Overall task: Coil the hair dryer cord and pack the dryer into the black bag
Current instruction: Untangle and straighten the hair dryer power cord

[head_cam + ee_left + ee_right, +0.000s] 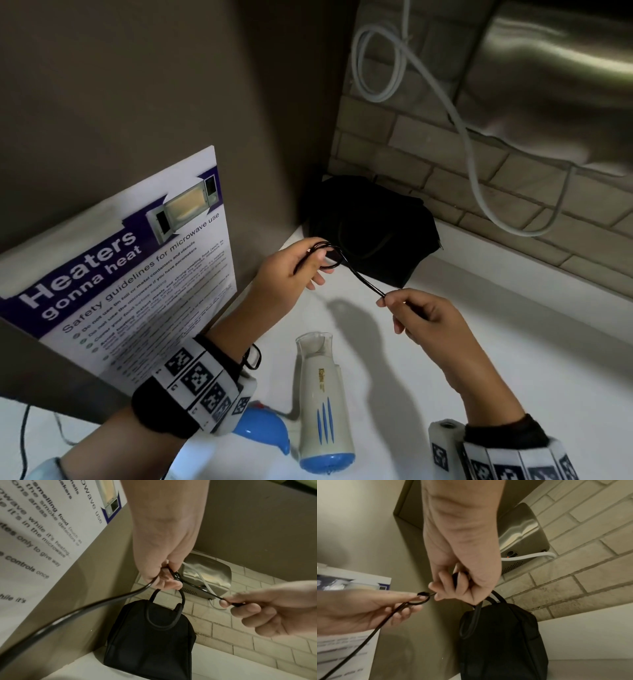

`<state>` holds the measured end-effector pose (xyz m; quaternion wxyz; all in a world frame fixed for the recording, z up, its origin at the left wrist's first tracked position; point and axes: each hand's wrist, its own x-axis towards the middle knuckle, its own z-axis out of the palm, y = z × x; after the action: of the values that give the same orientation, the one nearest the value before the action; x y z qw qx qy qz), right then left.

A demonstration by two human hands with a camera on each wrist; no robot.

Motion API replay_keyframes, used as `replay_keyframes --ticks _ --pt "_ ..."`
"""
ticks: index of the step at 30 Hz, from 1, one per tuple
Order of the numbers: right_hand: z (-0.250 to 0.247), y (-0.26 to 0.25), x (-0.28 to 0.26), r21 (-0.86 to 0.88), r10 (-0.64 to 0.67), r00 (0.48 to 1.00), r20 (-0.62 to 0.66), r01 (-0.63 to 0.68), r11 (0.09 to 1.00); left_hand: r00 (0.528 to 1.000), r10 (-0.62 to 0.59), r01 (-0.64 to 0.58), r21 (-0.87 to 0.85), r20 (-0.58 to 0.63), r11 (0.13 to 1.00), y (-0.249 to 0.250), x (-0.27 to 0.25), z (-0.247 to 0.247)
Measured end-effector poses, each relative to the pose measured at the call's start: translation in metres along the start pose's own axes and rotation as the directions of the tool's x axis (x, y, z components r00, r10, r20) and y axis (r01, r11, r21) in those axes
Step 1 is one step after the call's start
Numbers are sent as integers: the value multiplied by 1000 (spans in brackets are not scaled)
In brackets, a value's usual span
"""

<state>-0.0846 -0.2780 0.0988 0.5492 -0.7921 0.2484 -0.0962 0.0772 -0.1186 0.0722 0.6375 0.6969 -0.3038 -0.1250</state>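
The white and blue hair dryer [323, 401] lies on the white counter [513, 359] between my forearms, nozzle pointing away from me. Its black cord [363, 278] runs taut between my hands. My left hand [317, 257] pinches a small loop of cord [423, 598] between thumb and fingers, and the rest of the cord [68, 615] trails down past my wrist. My right hand [383, 301] pinches the cord with thumb and forefinger, and a dark piece shows inside its curled fingers [458, 578]. The black bag [373, 229] stands behind both hands in the corner, handles [171, 623] up.
A microwave safety poster [137, 274] leans on the grey panel at the left. A steel hand dryer [548, 75] with a white cable [476, 171] hangs on the brick wall above the bag. A thin black wire [24, 442] lies at the counter's lower left.
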Motion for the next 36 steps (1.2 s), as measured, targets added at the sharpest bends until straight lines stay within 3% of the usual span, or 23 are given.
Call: replay_keyframes --ticks 4,8,12,15,20,23,27,29,36 --pt "16 -2 -3 -22 -27 996 -87 25 999 999 41 -40 139 1 989 -4 -5 6" --pt "29 -9 -5 -15 -84 994 -63 83 996 998 21 -37 268 62 963 -10 -8 13" --pt "41 -14 -5 -90 -126 991 -42 122 988 986 14 -55 242 167 969 -4 -21 25" --pt "47 -15 -5 -119 -102 993 -56 94 988 985 15 -40 144 174 989 -1 -23 26" --pt "39 -14 -15 264 35 999 28 -41 964 1000 10 -10 88 1 996 -5 -15 5" --pt "35 -21 -20 404 19 1000 6 -20 915 1000 4 -3 93 -14 996 -7 -15 0" --pt "41 -23 -19 203 -136 979 -151 166 965 999 -9 6 83 37 997 -2 -23 12" --pt "44 -23 -17 109 -171 964 -203 196 975 998 -1 -4 79 68 997 1 -27 17" --pt "47 -20 -7 189 -125 970 -207 166 968 992 66 -81 129 110 988 9 -32 18"
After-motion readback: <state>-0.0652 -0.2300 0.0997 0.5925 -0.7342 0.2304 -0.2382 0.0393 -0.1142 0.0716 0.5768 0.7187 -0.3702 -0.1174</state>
